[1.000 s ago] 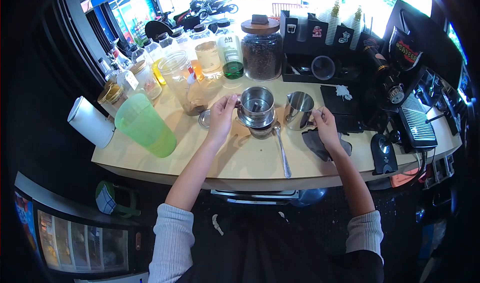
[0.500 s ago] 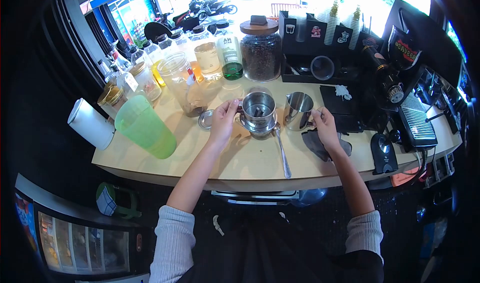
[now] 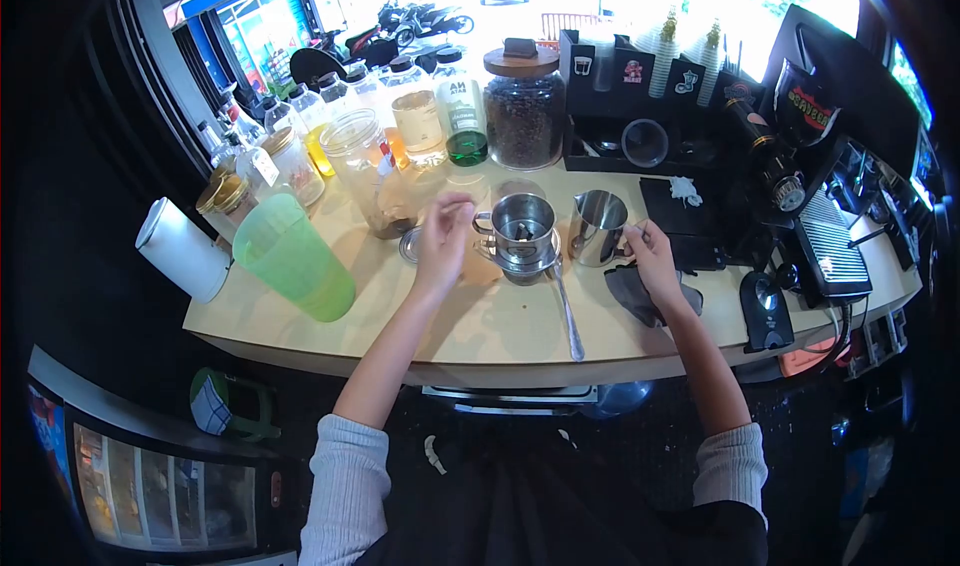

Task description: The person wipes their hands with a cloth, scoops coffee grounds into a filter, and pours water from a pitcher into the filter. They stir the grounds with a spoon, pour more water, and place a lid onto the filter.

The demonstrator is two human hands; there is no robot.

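A metal drip coffee filter [image 3: 522,228] with a side handle stands near the middle of the counter. Just left of its handle is my left hand [image 3: 446,234], fingers loosely curled and apart from it, holding nothing. My right hand [image 3: 650,256] grips the handle of a steel milk pitcher [image 3: 597,228], which is upright to the right of the filter. A long spoon [image 3: 569,311] lies in front of the filter. A round metal lid [image 3: 409,246] is partly hidden behind my left hand. Beneath my right hand is a dark cloth [image 3: 640,294].
To the left are a green pitcher [image 3: 295,256], a white canister [image 3: 180,249] and a clear jar [image 3: 368,176]. Several bottles and a jar of coffee beans [image 3: 524,116] line the back. At right stand a black cup holder [image 3: 610,91] and an espresso machine [image 3: 840,241].
My left hand has let go of the filter's handle and moved slightly left. The filter now sits lower and upright. My right hand stays on the milk pitcher.
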